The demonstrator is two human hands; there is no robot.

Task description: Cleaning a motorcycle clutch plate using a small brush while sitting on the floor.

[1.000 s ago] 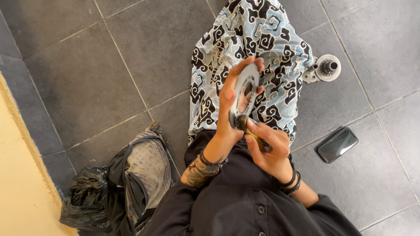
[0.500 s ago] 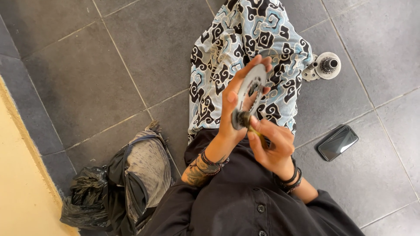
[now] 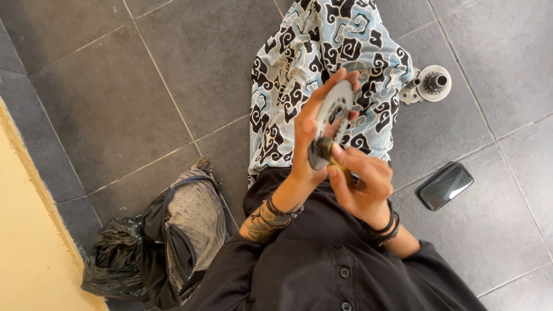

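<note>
At the centre of the frame, a round metal disc point(image 3: 333, 118) with cut-out openings is held up on edge above the lap. The left hand point(image 3: 314, 135) is wrapped around it from the left side, the fingers point(image 3: 340, 80) curled over its upper rim and the thumb at its lower part. The dark hub at the disc's lower end is met by the right hand point(image 3: 360, 184), whose fingers are closed narrowly on a small yellowish tool point(image 3: 341, 169); only a short length of that tool is visible, so its kind cannot be told. Both hands touch the disc assembly. Dark bands are worn on both wrists.

Behind the disc, a patterned cloth point(image 3: 322, 63) in white, black and pale blue is spread over the legs, reaching to the upper edge of the frame. At the cloth's right edge, in the upper right, a small metal part point(image 3: 433, 83) with a toothed centre lies on the grey floor tiles point(image 3: 115, 92). A dark phone point(image 3: 445, 185) lies flat at the right, well apart from the hands. At the lower left, a grey-and-black bag point(image 3: 184, 230) rests beside a black plastic sack point(image 3: 109, 265), near a yellow strip point(image 3: 23, 230) along the frame's left edge. Bare tile is seen at the upper left and the far right.
</note>
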